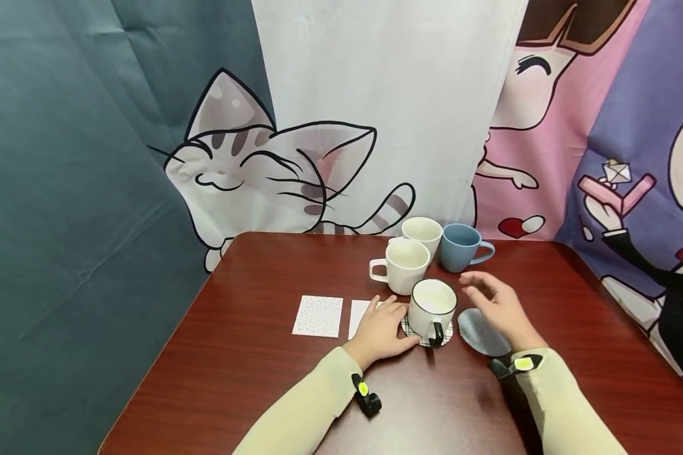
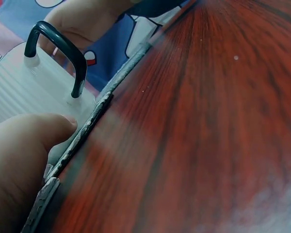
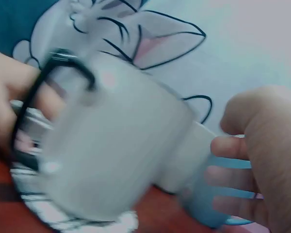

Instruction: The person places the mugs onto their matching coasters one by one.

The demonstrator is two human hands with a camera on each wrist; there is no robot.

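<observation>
A white ribbed mug with a black rim and black handle stands on a round checked coaster, its handle facing the person. My left hand lies at the mug's left side, fingers extended, partly covering a white square coaster. In the left wrist view its thumb is right by the mug's lower wall. To the right of the mug, my right hand is raised with loosely bent fingers and holds nothing. Under that hand lies a grey round coaster, partly hidden by it.
Behind the black-handled mug stand two white mugs, a nearer one and a farther one, and a blue mug. A speckled square coaster lies further left on the brown table. Printed curtains hang behind the table.
</observation>
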